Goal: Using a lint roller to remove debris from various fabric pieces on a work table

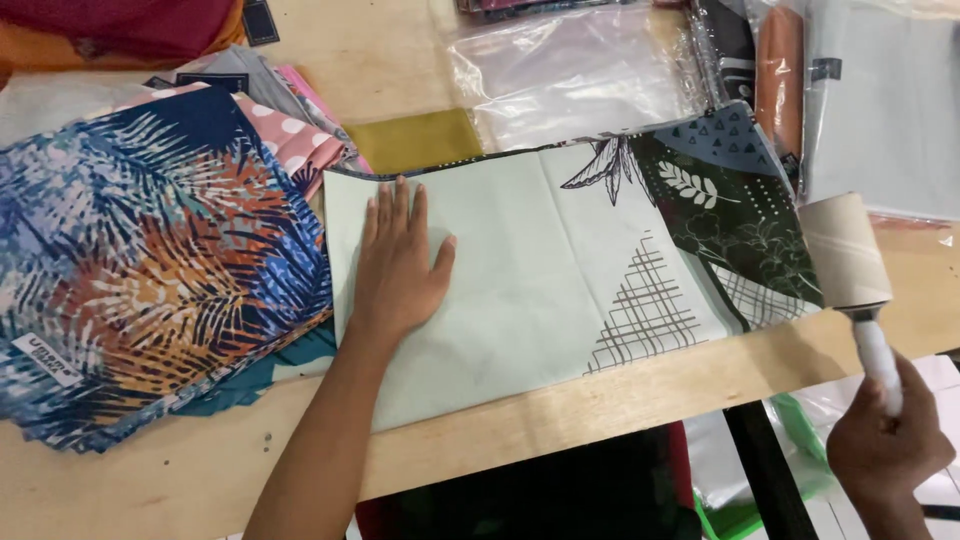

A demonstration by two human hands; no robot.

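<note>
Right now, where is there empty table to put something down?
Bare wood shows along the table front edge, below the pale green cloth, and at the back left of the clear bags. The left side is crowded with a cloth stack. The left hand presses the cloth; the right hand holds a lint roller.

My left hand (397, 262) is bare: no glove, no ring on any finger that shows, no watch or band at the wrist. My nails are short and plain, without polish. My left forearm is bare as well, all the way down to the bottom edge of the view, with no sleeve or cuff in sight. My right hand (886, 440) is also ungloved, and I see no ring or bracelet on the part of it that shows. Its wrist is bare too, where it leaves the view. No clothing of mine appears on either arm.
</note>
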